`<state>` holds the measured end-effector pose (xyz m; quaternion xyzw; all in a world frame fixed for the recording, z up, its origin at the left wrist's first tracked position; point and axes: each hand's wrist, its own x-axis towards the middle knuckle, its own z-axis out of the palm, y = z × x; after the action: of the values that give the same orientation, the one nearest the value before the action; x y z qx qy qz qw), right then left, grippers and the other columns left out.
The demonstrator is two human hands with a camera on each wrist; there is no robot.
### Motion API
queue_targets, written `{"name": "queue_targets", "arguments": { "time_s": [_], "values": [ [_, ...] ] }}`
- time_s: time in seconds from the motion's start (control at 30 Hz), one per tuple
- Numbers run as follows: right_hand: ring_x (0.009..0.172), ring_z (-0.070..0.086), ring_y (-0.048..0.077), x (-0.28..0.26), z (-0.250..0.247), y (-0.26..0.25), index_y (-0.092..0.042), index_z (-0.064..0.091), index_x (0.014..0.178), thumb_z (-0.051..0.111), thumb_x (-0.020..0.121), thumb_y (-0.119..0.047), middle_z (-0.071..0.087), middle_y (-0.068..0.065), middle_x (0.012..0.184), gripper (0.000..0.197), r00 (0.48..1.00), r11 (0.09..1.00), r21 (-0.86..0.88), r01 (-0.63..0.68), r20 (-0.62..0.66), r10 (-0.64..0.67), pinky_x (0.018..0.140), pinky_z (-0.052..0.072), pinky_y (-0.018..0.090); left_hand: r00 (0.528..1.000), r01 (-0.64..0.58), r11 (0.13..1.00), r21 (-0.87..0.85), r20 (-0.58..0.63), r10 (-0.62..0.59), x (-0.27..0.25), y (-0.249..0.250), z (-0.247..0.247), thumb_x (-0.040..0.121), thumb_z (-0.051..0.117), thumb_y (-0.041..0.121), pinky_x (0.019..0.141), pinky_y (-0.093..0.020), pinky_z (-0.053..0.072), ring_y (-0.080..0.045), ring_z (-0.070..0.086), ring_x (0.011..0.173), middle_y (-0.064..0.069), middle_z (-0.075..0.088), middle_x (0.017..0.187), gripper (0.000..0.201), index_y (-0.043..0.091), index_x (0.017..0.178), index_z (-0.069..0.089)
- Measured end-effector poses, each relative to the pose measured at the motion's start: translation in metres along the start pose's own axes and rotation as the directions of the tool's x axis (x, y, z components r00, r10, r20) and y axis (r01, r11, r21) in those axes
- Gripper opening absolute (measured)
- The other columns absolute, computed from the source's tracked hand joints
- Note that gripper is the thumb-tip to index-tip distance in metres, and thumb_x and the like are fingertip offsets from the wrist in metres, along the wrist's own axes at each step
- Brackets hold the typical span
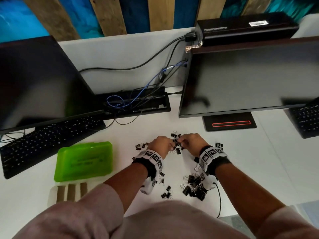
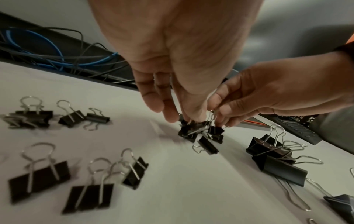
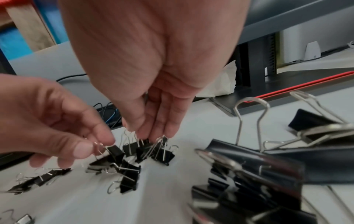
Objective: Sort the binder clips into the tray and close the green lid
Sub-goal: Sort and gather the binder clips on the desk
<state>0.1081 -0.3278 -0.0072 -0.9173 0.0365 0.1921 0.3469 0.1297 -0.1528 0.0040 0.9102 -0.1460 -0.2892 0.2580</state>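
Both hands — left hand [image 1: 161, 145] and right hand [image 1: 189, 144] — pinch wire handles in a tangled cluster of small binder clips [image 1: 176, 144] right of the green lid [image 1: 84, 161], which lies shut over its tray.

A white tabletop [image 1: 250, 161] carries scattered clips [image 1: 195, 188] in the middle, a green box [image 1: 84, 161] left, keyboards [image 1: 48, 140] and monitor stands [image 1: 229, 124] far.

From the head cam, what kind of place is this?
Most likely an office desk: two monitors, keyboards and a cable tray behind the scattered binder clips.
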Motion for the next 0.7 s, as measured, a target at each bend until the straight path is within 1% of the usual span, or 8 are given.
{"name": "queue_targets", "arguments": {
  "time_s": [0.17,0.27,0.33,0.4,0.47,0.53,0.63,0.7],
  "values": [
    [0.101,0.063,0.019,-0.006,-0.005,0.002,-0.014,0.072,0.095,0.048,0.086,0.005,0.07,0.006,0.106,0.032,0.993,0.992,-0.058,0.116,0.019,-0.115,0.089,0.043,0.02,0.998,-0.07,0.997,-0.032,0.004,0.07,-0.003,-0.013,-0.004,0.085,0.041,-0.01,0.077,-0.023,0.051,-0.013,0.064,0.091,0.001,0.059,0.115,0.056,0.027,0.124,0.056],
    [0.097,0.064,0.018,-0.012,0.0,-0.006,-0.014,0.072,0.093,0.051,0.087,0.002,0.071,0.005,0.102,0.027,0.982,0.982,-0.032,0.187,-0.001,-0.188,0.087,0.045,0.019,0.995,-0.064,0.997,0.038,-0.076,0.067,-0.01,-0.037,-0.011,0.081,0.042,-0.014,0.09,-0.026,0.049,-0.014,0.053,0.107,0.002,0.054,0.12,0.061,0.026,0.125,0.054],
    [0.087,0.064,0.014,-0.021,0.007,-0.017,-0.017,0.07,0.095,0.058,0.085,-0.002,0.071,0.002,0.101,0.022,0.968,0.971,-0.038,0.237,0.098,-0.232,0.08,0.045,0.018,0.99,-0.019,0.995,0.095,-0.136,0.031,-0.02,-0.056,-0.014,0.082,0.048,-0.01,0.092,-0.023,0.044,-0.015,0.046,0.114,0.005,0.051,0.124,0.053,0.024,0.122,0.055],
    [0.079,0.056,0.008,-0.035,0.015,-0.031,-0.019,0.068,0.102,0.067,0.083,-0.009,0.066,-0.001,0.107,0.022,0.936,0.959,-0.1,0.265,0.265,-0.231,0.076,0.041,0.017,0.986,0.036,0.995,0.093,-0.167,-0.02,-0.035,-0.073,-0.013,0.084,0.052,-0.003,0.096,-0.024,0.041,-0.015,0.042,0.118,0.006,0.047,0.128,0.047,0.024,0.123,0.054],
    [0.085,0.053,0.008,-0.049,0.029,-0.04,-0.02,0.062,0.112,0.071,0.08,-0.013,0.059,-0.001,0.117,0.035,0.893,0.941,-0.172,0.293,0.401,-0.205,0.079,0.042,0.021,0.982,0.077,0.993,0.092,-0.177,-0.06,-0.051,-0.09,-0.005,0.086,0.054,0.006,0.104,-0.03,0.039,-0.016,0.039,0.123,0.005,0.043,0.134,0.041,0.024,0.123,0.054],
    [0.09,0.052,0.012,-0.057,0.048,-0.04,-0.024,0.052,0.123,0.074,0.075,-0.013,0.05,-0.002,0.126,0.054,0.841,0.914,-0.225,0.337,0.51,-0.184,0.087,0.046,0.03,0.986,0.085,0.992,0.092,-0.148,-0.071,-0.065,-0.102,0.006,0.087,0.054,0.008,0.106,-0.025,0.035,-0.018,0.037,0.127,0.003,0.039,0.138,0.039,0.023,0.122,0.056],
    [0.097,0.059,0.024,-0.061,0.078,-0.035,-0.026,0.04,0.13,0.076,0.073,-0.013,0.04,-0.001,0.13,0.069,0.793,0.889,-0.264,0.373,0.588,-0.158,0.087,0.049,0.038,0.994,0.048,0.998,0.042,-0.097,-0.044,-0.081,-0.11,0.015,0.084,0.054,-0.001,0.095,-0.012,0.029,-0.02,0.04,0.123,0.002,0.038,0.138,0.045,0.02,0.123,0.055],
    [0.103,0.059,0.028,-0.062,0.094,-0.035,-0.024,0.038,0.131,0.073,0.077,-0.019,0.037,0.001,0.131,0.065,0.813,0.907,-0.247,0.342,0.561,-0.154,0.088,0.048,0.037,0.997,-0.002,0.999,0.041,-0.077,0.005,-0.089,-0.111,0.016,0.083,0.054,-0.003,0.102,-0.021,0.034,-0.019,0.041,0.12,0.003,0.043,0.135,0.049,0.021,0.126,0.053]
  ]
}}
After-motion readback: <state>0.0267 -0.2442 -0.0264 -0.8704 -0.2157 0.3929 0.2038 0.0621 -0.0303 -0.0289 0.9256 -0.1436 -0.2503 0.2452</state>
